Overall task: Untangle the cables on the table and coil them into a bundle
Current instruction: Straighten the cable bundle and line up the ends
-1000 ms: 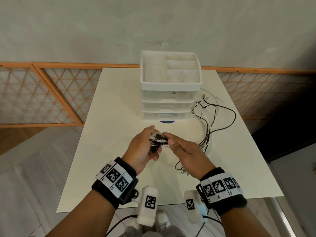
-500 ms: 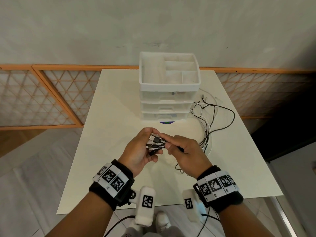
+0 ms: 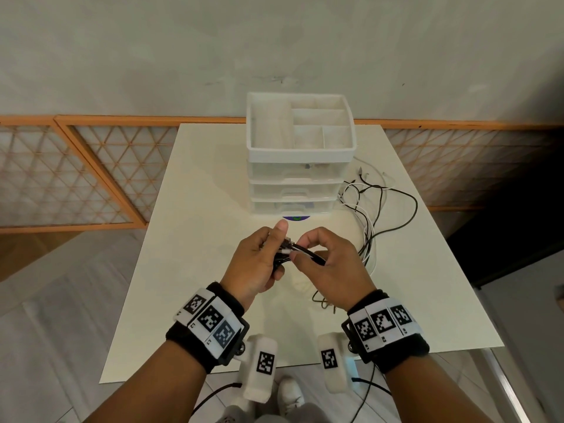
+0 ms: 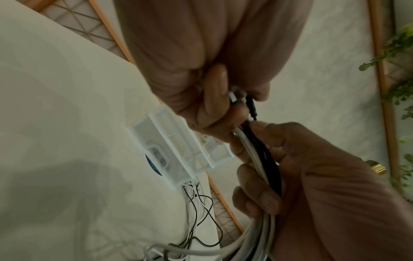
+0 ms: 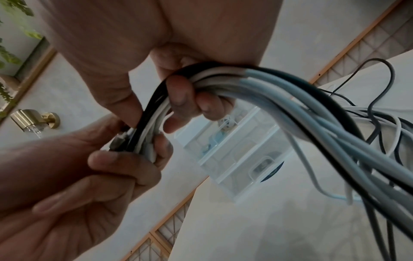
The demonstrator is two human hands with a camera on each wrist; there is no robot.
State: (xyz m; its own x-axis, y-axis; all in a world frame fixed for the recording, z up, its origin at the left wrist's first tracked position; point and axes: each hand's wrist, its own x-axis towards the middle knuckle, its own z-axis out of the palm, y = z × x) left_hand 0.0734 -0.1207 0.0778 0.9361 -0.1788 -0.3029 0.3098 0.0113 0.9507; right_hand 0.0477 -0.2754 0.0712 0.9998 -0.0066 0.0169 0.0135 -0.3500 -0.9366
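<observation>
Several black and white cables (image 3: 370, 222) trail over the right half of the white table (image 3: 195, 209), and their ends are gathered above the table's middle. My left hand (image 3: 259, 257) grips the plug ends of the cables (image 5: 134, 141), thumb up. My right hand (image 3: 329, 264) curls round the bunch of cables (image 5: 223, 76) just behind the plugs, the two hands touching. In the left wrist view the black and white cables (image 4: 259, 155) run between both hands. Past my right hand the bunch hangs down and spreads into loose strands on the table.
A white three-drawer plastic organizer (image 3: 300, 157) with an open top tray stands at the back middle of the table, with a small blue disc (image 3: 295, 218) at its front foot. Orange lattice panels (image 3: 76, 175) line the wall behind.
Both hands have stayed together over the table's middle. My left thumb has lifted and my right hand has slid a little along the bunch, away from the plugs.
</observation>
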